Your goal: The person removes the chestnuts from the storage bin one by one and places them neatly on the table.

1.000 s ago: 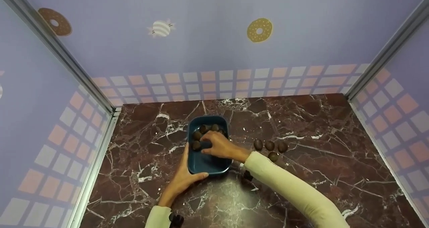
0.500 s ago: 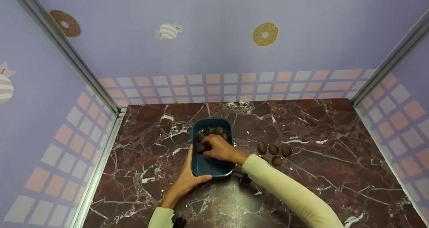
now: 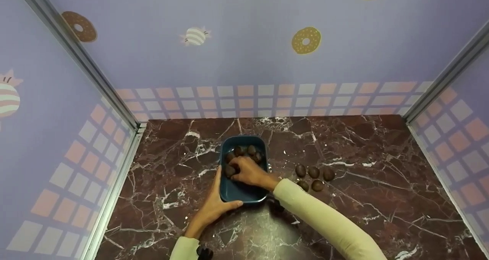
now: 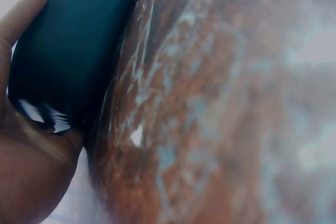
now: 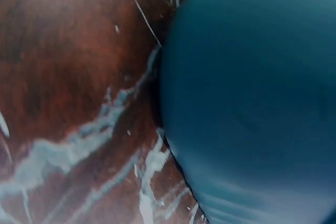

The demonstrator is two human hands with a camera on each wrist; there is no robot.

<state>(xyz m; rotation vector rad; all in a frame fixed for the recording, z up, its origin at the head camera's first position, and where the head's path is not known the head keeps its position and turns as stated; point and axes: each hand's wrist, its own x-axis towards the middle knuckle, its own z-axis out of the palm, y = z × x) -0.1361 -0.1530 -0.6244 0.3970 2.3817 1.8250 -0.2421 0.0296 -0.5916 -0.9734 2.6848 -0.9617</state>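
A deep blue rectangular container (image 3: pixel 248 197) with rounded corners sits on the dark red marbled table. My left hand (image 3: pixel 214 201) holds it at the near left corner, fingers along the left side and thumb across the near wall. In the left wrist view that hand lies against the container's outer wall (image 4: pixel 73 40). My right hand (image 3: pixel 250 171) reaches down inside, thumb and fingers bent round a brown egg-shaped thing (image 3: pixel 230 171), mostly covered by the hand. Several similar brown things (image 3: pixel 251 150) lie at the far end. The right wrist view shows only the container's outside (image 5: pixel 247 93) and the table.
Several more brown egg-shaped things (image 3: pixel 313 171) lie grouped on the table (image 3: pixel 366 199) to the right of the container, close beyond the right sleeve (image 3: pixel 321 218). Patterned purple panels (image 3: pixel 244 61) stand at the back and both sides.
The head view has shifted slightly, moving the whole scene a little right and down. My right hand has moved slightly left and lower in the container. The left hand keeps its hold.
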